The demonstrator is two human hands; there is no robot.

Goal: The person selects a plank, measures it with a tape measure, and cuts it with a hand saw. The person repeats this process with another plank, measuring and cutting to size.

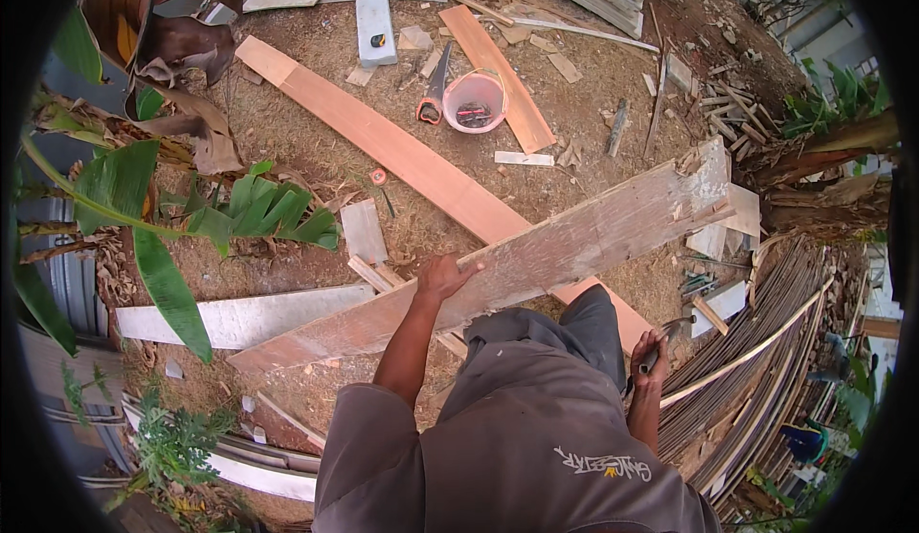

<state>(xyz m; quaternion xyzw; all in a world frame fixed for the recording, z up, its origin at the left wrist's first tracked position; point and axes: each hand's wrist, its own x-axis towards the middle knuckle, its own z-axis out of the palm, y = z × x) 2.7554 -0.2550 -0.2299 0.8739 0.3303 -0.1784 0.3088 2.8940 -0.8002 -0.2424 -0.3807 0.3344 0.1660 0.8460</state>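
Note:
A long, rough, plaster-stained wooden board (565,236) stands on edge and slants across in front of me. My left hand (443,277) is closed over its upper edge, left of the middle, with part of the fingers hidden behind it. Low at my right side, my right hand (650,355) grips a hammer (678,326), its metal head pointing away from me. Beyond and beneath the rough board, a smooth reddish plank (383,155) lies diagonally on the ground. An orange tape measure (378,177) is beside that plank.
A pink bucket (475,102) with small items stands beyond, next to a handsaw (435,93) and a shorter plank (498,78). A white block (375,28) carries another tape measure. Banana leaves (144,208) hang at left; long thin rods (756,342) are stacked at right.

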